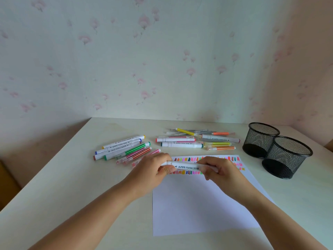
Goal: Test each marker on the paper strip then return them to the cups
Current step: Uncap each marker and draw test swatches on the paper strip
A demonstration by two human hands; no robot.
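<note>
The left hand [153, 170] and the right hand [219, 170] hold one white marker [187, 167] between them. The left fingers are curled round its left end and the right fingers round its right end. The marker lies level, its printed label facing up, and it hangs over the far part of the paper [198, 204]. Whether its ends are capped cannot be told, as the fingers cover them.

Short colour strokes [189, 159] run in rows along the paper's far edge, above and below the held marker. The rest of the sheet is blank white.

Beyond the paper's far left corner lies a left pile [124, 147] of markers, thick white ones with coloured caps and thin green, red and pink ones, all slanted the same way. Beyond the paper's far edge lies a back pile [194, 139], mostly crosswise, with white, yellow and orange barrels.

To the right of the paper stand two black mesh cups, the near cup [288, 157] touching the far cup [261, 139] behind it. All of it rests on a pale table [54, 177] set against flowered wallpaper [144, 60].
</note>
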